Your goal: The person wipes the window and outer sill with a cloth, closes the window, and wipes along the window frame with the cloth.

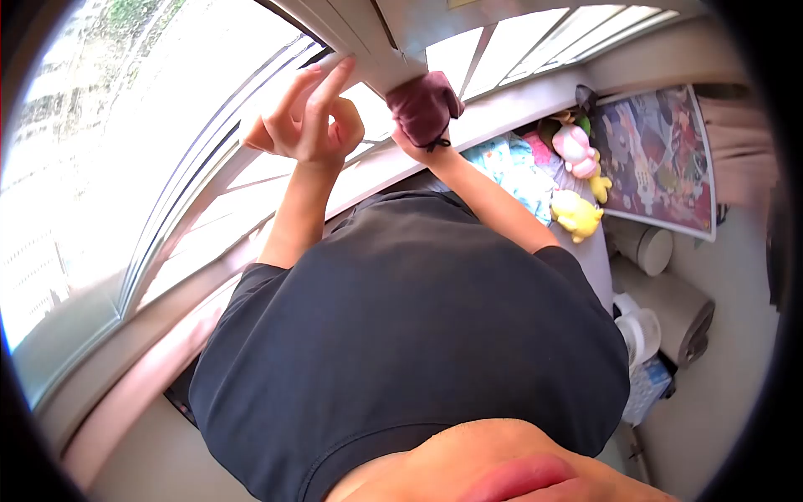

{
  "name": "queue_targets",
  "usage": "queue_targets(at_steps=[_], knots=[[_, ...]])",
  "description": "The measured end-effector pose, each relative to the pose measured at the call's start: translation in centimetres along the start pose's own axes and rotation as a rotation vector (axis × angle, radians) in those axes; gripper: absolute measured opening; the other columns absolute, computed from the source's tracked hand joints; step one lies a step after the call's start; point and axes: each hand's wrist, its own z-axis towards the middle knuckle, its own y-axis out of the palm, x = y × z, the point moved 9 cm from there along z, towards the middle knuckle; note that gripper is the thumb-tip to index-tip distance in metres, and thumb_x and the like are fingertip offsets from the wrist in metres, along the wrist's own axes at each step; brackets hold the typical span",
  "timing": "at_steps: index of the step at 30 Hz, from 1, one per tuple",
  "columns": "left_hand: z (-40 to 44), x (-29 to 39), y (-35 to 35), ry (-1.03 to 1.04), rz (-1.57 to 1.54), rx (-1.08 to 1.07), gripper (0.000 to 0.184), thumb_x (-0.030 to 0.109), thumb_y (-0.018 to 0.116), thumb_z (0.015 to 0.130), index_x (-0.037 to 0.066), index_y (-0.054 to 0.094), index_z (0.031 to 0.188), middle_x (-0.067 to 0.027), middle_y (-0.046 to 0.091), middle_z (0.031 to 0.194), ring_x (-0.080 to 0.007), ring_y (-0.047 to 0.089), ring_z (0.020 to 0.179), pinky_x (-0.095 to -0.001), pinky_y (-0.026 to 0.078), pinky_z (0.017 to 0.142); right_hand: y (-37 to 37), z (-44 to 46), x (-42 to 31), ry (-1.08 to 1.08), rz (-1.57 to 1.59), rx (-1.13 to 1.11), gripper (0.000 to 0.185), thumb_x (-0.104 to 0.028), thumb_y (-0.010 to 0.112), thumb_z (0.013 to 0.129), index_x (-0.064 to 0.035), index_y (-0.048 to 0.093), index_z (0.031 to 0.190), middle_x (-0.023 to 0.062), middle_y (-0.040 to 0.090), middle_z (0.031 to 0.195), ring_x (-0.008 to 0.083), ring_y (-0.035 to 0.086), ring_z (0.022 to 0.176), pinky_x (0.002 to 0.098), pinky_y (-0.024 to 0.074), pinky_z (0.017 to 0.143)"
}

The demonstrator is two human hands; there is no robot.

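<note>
At the upper middle, my right hand (pixel 411 144) grips a bunched dark maroon cloth (pixel 425 109), which covers most of the fingers and lies against the white window frame (pixel 355 42). My left hand (pixel 309 117) is raised to the left of it, in front of the window. Its fingers are apart and bent, one fingertip close to the frame, and it holds nothing. Whether that fingertip touches the frame I cannot tell.
Bright window glass (pixel 100 142) fills the left side. Right of my arm are a pink plush toy (pixel 574 149), a yellow plush toy (pixel 576 214), a light blue patterned cloth (pixel 512 171) and a colourful poster (pixel 657 159). Lower right stands a white round container (pixel 642 335).
</note>
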Motion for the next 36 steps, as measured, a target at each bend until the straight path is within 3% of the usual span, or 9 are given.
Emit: queue_targets(at_steps=[5,7,10,13,15,21,28,32,36], knots=[[0.4,0.1,0.0,0.015,-0.134,-0.167,0.042,-0.001,0.062,0.074,0.029,0.083,0.095,0.0078,0.067,0.109,-0.0062,0.047,0.099,-0.0324,0.027,0.088,1.1,3.5,0.7,0.017,0.266,0.192,0.039,-0.012,0.072,0.083,-0.0037,0.065,0.12,0.0122,0.063,0.11,0.0235,0.06,0.109,0.0323,0.0495,0.094],[-0.5,-0.6,-0.1,0.041,-0.156,-0.09,0.043,0.013,0.063,0.061,0.037,0.081,0.092,0.0141,0.069,0.12,-0.0063,0.046,0.093,-0.0333,0.025,0.083,3.7,3.8,1.4,0.327,-0.154,-0.567,0.051,-0.018,0.072,0.089,-0.0046,0.054,0.136,0.0049,0.063,0.131,0.0137,0.058,0.126,0.0313,0.0483,0.105],[-1.0,-0.5,0.0,0.105,-0.135,-0.175,0.037,0.016,0.065,0.062,0.036,0.081,0.089,0.0093,0.067,0.127,-0.0141,0.049,0.102,-0.0351,0.026,0.089,12.8,-5.2,12.5,0.205,0.063,0.009,0.066,-0.042,0.057,0.1,-0.0026,0.044,0.151,0.0178,0.045,0.157,0.0314,0.037,0.148,0.0437,0.0277,0.123],[-1.0,-0.5,-0.3,0.143,-0.143,-0.197,0.031,0.016,0.066,0.065,0.034,0.081,0.086,0.0072,0.066,0.13,-0.0165,0.049,0.109,-0.0349,0.03,0.093,16.8,-9.5,16.3,0.713,0.524,-0.006,0.064,-0.053,0.054,0.102,-0.0037,0.054,0.142,0.0276,0.062,0.135,0.0417,0.059,0.126,0.0469,0.0432,0.109],[-1.1,-0.5,0.0,0.165,-0.142,-0.179,0.027,0.016,0.067,0.067,0.033,0.08,0.082,0.0078,0.065,0.13,-0.0161,0.05,0.112,-0.034,0.031,0.094,17.4,-12.1,18.9,0.812,0.135,0.22,0.057,-0.047,0.058,0.103,-0.0011,0.055,0.138,0.0243,0.064,0.132,0.0394,0.058,0.126,0.045,0.0443,0.106],[-0.8,-0.4,-0.2,0.143,-0.131,-0.116,0.02,0.015,0.069,0.067,0.033,0.075,0.075,0.0096,0.064,0.131,-0.015,0.052,0.114,-0.0342,0.031,0.095,16.0,-13.8,21.1,1.068,0.122,-0.133,0.065,-0.051,0.059,0.096,0.0041,0.059,0.131,0.0345,0.063,0.126,0.047,0.062,0.117,0.0501,0.0475,0.102],[-0.8,-0.2,-0.2,0.102,-0.055,-0.046,0.013,0.019,0.07,0.073,0.032,0.069,0.073,0.0125,0.067,0.122,-0.0147,0.054,0.108,-0.0344,0.033,0.094,4.9,-7.4,7.6,0.485,0.027,0.307,0.068,-0.041,0.074,0.091,-0.0016,0.052,0.142,0.0251,0.061,0.136,0.0431,0.059,0.123,0.0489,0.0462,0.105],[-0.6,0.2,0.1,0.084,0.013,0.063,0.014,0.02,0.068,0.076,0.032,0.066,0.071,0.0126,0.069,0.115,-0.015,0.056,0.103,-0.0348,0.033,0.091,-1.6,-1.5,-0.6,0.065,0.186,0.334,0.03,-0.009,0.078,0.091,0.0016,0.068,0.117,0.0158,0.07,0.115,0.0298,0.068,0.105,0.0388,0.0523,0.094],[-0.6,0.5,0.1,0.101,0.033,0.066,0.014,0.02,0.07,0.077,0.031,0.065,0.07,0.0115,0.069,0.113,-0.0149,0.056,0.101,-0.0352,0.033,0.091,-4.2,3.0,-2.6,-0.009,0.468,0.278,0.034,-0.004,0.066,0.097,-0.0003,0.059,0.13,0.0106,0.071,0.104,0.0227,0.069,0.098,0.0365,0.0536,0.086]])
